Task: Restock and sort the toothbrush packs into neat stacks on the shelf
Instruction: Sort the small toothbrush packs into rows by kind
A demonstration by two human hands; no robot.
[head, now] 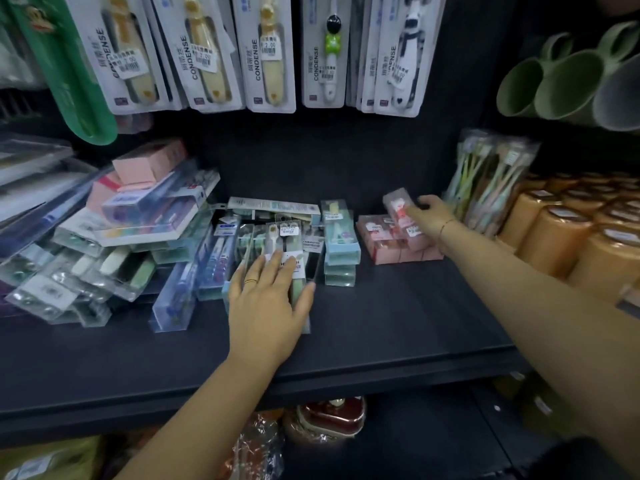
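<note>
My left hand (266,299), wearing a gold ring, lies flat with spread fingers on clear toothbrush packs (287,237) lined up mid-shelf. My right hand (429,218) grips a small pink pack (398,206), holding it tilted above a low stack of matching pink packs (388,242). A stack of light-blue packs (339,244) stands between the two hands. At the left, a jumbled heap of clear and pink toothbrush boxes (138,216) leans in disorder.
The dark shelf (398,317) has bare board in front of the packs. Carded toothbrushes (266,53) hang above. Bagged toothbrushes (485,181) and orange canisters (568,230) crowd the right; green cups (561,84) hang at the upper right. More goods sit on the lower shelf.
</note>
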